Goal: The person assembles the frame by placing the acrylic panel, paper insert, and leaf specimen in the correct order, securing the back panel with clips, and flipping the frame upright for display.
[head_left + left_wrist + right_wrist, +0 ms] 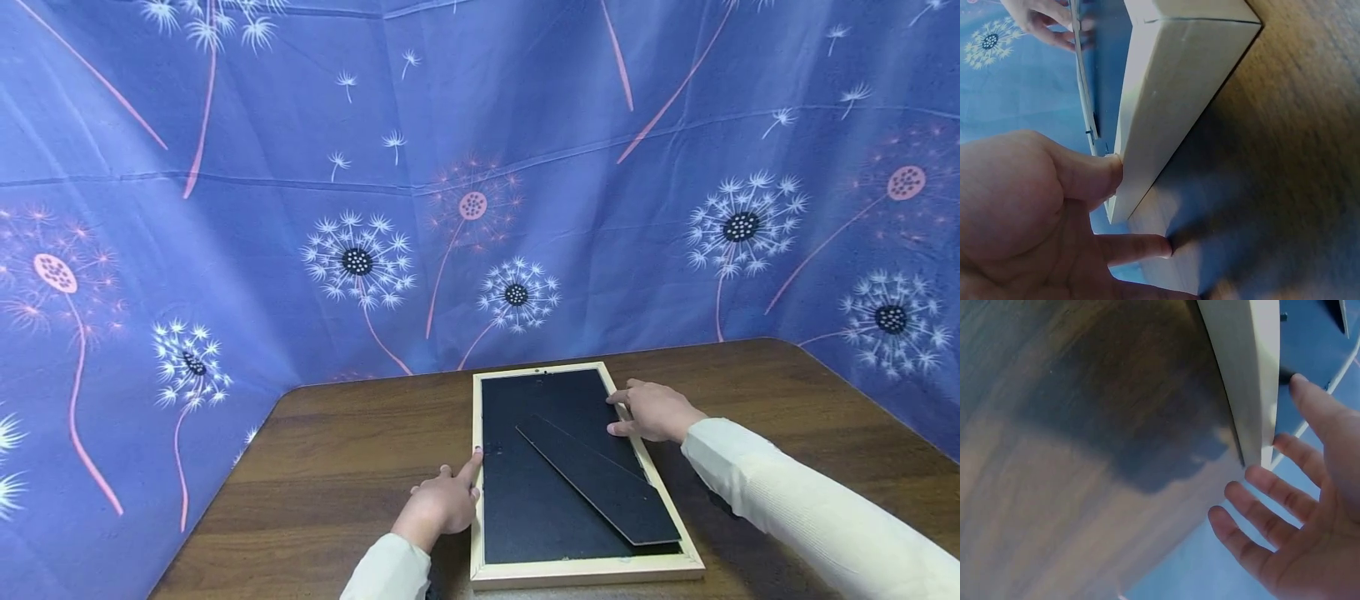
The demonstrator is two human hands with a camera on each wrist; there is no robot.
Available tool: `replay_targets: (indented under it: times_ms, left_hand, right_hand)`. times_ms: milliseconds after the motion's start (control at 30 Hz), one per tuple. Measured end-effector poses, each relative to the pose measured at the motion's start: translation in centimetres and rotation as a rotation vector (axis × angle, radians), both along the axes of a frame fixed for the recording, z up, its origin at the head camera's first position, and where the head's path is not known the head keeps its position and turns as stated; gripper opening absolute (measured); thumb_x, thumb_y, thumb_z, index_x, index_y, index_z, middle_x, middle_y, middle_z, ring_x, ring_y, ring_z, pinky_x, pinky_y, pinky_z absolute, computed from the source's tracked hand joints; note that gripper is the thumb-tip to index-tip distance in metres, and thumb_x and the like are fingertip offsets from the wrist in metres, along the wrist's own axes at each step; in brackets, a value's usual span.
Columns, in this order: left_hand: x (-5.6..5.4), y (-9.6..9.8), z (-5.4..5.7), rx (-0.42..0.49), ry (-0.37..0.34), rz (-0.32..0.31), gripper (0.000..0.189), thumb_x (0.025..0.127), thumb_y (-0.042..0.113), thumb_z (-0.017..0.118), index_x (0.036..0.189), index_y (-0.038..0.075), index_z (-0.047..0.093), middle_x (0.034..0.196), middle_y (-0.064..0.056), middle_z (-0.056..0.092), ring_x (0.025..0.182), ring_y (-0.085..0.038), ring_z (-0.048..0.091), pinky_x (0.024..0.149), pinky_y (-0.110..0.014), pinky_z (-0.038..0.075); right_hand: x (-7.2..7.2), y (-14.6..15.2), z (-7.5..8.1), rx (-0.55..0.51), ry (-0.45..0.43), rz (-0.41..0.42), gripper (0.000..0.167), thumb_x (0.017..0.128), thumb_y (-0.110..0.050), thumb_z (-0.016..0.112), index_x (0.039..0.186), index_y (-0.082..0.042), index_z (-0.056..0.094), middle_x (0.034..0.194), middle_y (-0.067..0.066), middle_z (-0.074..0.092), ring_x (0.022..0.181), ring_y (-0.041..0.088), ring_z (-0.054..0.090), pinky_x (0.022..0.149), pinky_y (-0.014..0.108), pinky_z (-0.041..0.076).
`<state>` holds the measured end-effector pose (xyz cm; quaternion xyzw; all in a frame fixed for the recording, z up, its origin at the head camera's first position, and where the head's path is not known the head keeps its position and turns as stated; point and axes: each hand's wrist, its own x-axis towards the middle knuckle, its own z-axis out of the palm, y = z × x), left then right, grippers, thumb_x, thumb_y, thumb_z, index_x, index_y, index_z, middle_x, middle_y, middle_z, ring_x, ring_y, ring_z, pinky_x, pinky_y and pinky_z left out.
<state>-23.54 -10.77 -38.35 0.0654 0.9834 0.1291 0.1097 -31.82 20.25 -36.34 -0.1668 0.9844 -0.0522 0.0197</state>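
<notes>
A picture frame (585, 572) with a pale wood rim lies face down on the table. Its black backing board (532, 517) faces up, and a black easel leg (607, 487) lies slantwise across it. At the rim's left side, my left hand (442, 504) touches the wood with an extended finger. In the left wrist view its thumb (1094, 178) rests against the rim (1169, 94), other fingers reaching toward the tabletop. My right hand (652, 412) is at the right rim, thumb over the backing; in the right wrist view its fingers (1279, 494) are spread and loosely bent.
The brown wood-grain table (360, 450) extends to both sides of the frame. Behind it and at its sides hangs a blue cloth (600, 217) printed with dandelions. Small dark fasteners (1283, 317) show along the rim's inner edge.
</notes>
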Motion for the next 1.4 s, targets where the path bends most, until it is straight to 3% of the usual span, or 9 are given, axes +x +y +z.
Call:
replay_targets:
  times_ms: [167,333,500,900,1233,1400]
  left_hand:
    - [0.0,-0.1,0.0,-0.001,0.000,-0.004,0.051,0.104,0.019,0.053,0.154,0.017,0.043,0.142,-0.036,0.048,0.116,-0.063,0.055,0.106,-0.071,0.036]
    - [0.0,-0.2,0.1,-0.014,0.009,-0.013,0.052,0.104,0.020,0.053,0.154,0.018,0.042,0.142,-0.035,0.049,0.115,-0.062,0.056,0.105,-0.071,0.037]
    - [0.0,-0.3,0.1,-0.011,0.024,-0.020,0.051,0.104,0.020,0.053,0.154,0.018,0.044,0.140,-0.036,0.050,0.116,-0.061,0.056,0.104,-0.071,0.039]
    - [-0.1,-0.5,-0.2,-0.019,0.043,-0.023,0.051,0.103,0.023,0.055,0.154,0.020,0.044,0.140,-0.034,0.052,0.117,-0.059,0.057,0.102,-0.069,0.042]
    - [-0.3,-0.7,-0.7,-0.025,0.034,-0.030,0.051,0.103,0.024,0.055,0.153,0.022,0.045,0.140,-0.034,0.053,0.117,-0.060,0.056,0.102,-0.068,0.043]
    - [-0.6,-0.7,-0.7,-0.037,0.031,-0.028,0.052,0.103,0.025,0.055,0.154,0.022,0.045,0.140,-0.033,0.052,0.118,-0.059,0.056,0.102,-0.068,0.043]
  right_hand:
    - [-0.3,0.3,-0.3,-0.101,-0.046,-0.022,0.049,0.092,-0.025,0.076,0.131,0.002,0.065,0.138,0.038,0.049,0.123,0.054,0.052,0.097,0.063,0.047]
    - [-0.8,0.1,-0.5,-0.202,0.001,-0.009,0.050,0.085,-0.018,0.083,0.127,0.005,0.066,0.123,0.029,0.058,0.108,0.046,0.061,0.087,0.057,0.052]
    - [-2.0,-0.6,-0.2,-0.243,0.034,0.006,0.049,0.082,-0.013,0.085,0.123,0.006,0.067,0.115,0.026,0.065,0.107,0.045,0.063,0.089,0.056,0.052]
    - [-5.2,-3.0,0.1,-0.262,-0.018,0.072,0.044,0.091,-0.015,0.076,0.129,0.005,0.064,0.112,0.021,0.069,0.109,0.041,0.064,0.092,0.053,0.052]
    - [-7.4,-5.3,-0.4,-0.241,-0.010,0.132,0.048,0.091,-0.011,0.076,0.135,0.002,0.061,0.119,0.025,0.068,0.117,0.046,0.060,0.097,0.057,0.050]
    - [-8.2,-6.1,-0.3,-0.206,-0.025,0.110,0.050,0.092,-0.012,0.075,0.137,0.001,0.060,0.120,0.026,0.067,0.116,0.045,0.061,0.096,0.056,0.051]
